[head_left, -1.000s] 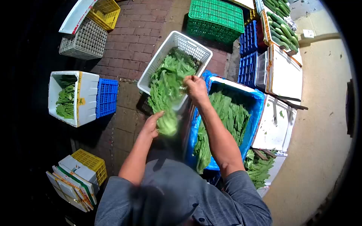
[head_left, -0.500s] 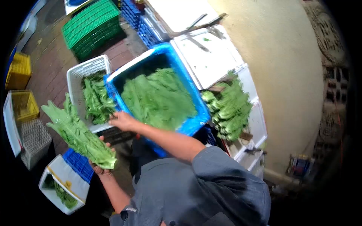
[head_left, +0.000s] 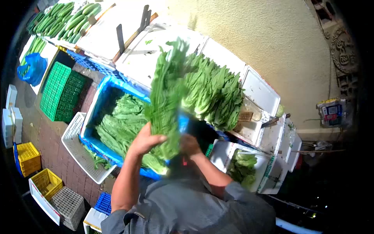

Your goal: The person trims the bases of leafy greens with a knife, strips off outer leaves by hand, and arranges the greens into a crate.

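My left hand (head_left: 146,142) is wrapped round a long head of leaf lettuce (head_left: 168,89), held upright in front of my chest with its leaves blurred by motion. My right hand (head_left: 190,145) is close beside the lower part of that lettuce, and its fingers are smeared, so whether it touches the leaves is unclear. Below and left, a blue-lined box (head_left: 102,146) holds more lettuce (head_left: 124,121). To the right of the held head, a row of lettuce heads (head_left: 214,89) lies on the white foam stand with their pale stems toward me.
A white basket (head_left: 74,142) with some leaves stands left of the blue-lined box. Green crates (head_left: 58,91) and yellow crates (head_left: 29,158) sit on the brick floor. Cucumbers (head_left: 80,21) lie at the far left. A foam box with lettuce (head_left: 243,167) is at my right.
My view has turned, and the lettuce in my left hand has moved from beside the white basket to in front of the stand. My right hand has left the basket and come near the lettuce.
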Available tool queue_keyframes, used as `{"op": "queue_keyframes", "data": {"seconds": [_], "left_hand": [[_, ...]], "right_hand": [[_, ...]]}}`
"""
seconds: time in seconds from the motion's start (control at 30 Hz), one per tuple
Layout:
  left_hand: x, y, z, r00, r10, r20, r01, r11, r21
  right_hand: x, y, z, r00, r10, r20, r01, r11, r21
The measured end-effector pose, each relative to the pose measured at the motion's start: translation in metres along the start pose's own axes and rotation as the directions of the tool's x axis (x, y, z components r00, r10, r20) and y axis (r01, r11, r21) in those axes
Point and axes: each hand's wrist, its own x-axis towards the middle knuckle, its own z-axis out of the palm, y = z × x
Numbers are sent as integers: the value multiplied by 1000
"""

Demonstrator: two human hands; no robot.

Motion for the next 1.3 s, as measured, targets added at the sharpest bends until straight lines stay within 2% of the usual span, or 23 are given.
{"op": "queue_keyframes", "data": {"seconds": [0.03,0.07,0.1,0.17,0.2,0.23,0.3,0.33,0.37,0.5,0.53,0.57,0.6,0.63,0.7,0.73,0.83,0.97,1.0,1.1,1.13,1.2,1.3], "left_hand": [[31,0,19,999,1,46,-3,999,36],[59,-3,35,997,32,69,-35,998,42],[88,-9,48,994,61,91,-66,997,52],[140,-15,60,992,-9,129,-11,988,152],[159,-12,70,993,-17,120,-4,984,177],[176,-9,80,993,5,115,-29,976,215],[204,5,90,996,-87,10,76,913,401],[216,19,98,989,-148,-1,129,861,492],[240,3,87,995,12,97,-55,890,452],[264,-23,69,979,132,-152,-40,869,494],[258,-28,67,966,155,-208,-34,870,492],[243,-44,62,862,459,-215,-194,691,697],[234,-68,44,818,487,-305,-202,741,640],[225,-67,37,769,505,-393,-219,784,581],[213,-62,22,665,424,-615,-22,834,551],[218,-63,15,702,403,-588,-31,841,540],[243,-80,3,808,407,-426,81,639,765],[260,-82,-5,859,397,-323,-45,688,724],[266,-89,-10,825,481,-296,-27,557,830],[258,-57,11,860,374,-347,96,550,830],[259,-61,13,830,443,-339,94,488,868],[258,-46,22,808,477,-346,100,468,878],[257,-24,25,794,539,-280,96,344,934]], "right_hand": [[3,-3,-26,983,148,-104,-139,986,93],[11,-26,-52,859,502,-105,-399,782,478],[18,-32,-68,641,766,48,-509,378,773],[33,-20,-83,741,666,-84,-340,481,808],[48,-19,-86,709,690,-146,-360,533,766],[53,-1,-87,710,688,-147,-380,551,743],[72,37,-84,837,534,-114,-231,536,812],[85,42,-87,823,547,-151,-255,594,763],[100,47,-88,809,557,-187,-280,645,711],[150,88,-74,747,578,-328,-263,710,653],[154,117,-63,735,642,-219,-331,621,710],[156,141,-53,713,694,-104,-399,522,754],[161,147,-48,818,501,-281,-258,758,600],[165,151,-42,778,568,-267,-387,770,507],[169,159,-29,685,684,-252,-624,729,282],[173,160,-26,683,685,-254,-624,727,286],[179,151,-29,657,708,-259,-653,706,273],[178,147,-39,622,772,-128,-729,631,265],[178,144,-41,617,780,-103,-734,617,284],[179,122,-52,583,811,-55,-705,538,463],[177,124,-51,625,780,-35,-665,556,498],[166,165,-31,706,682,-191,-609,722,327],[158,181,-18,688,679,-255,-645,733,213]]}}
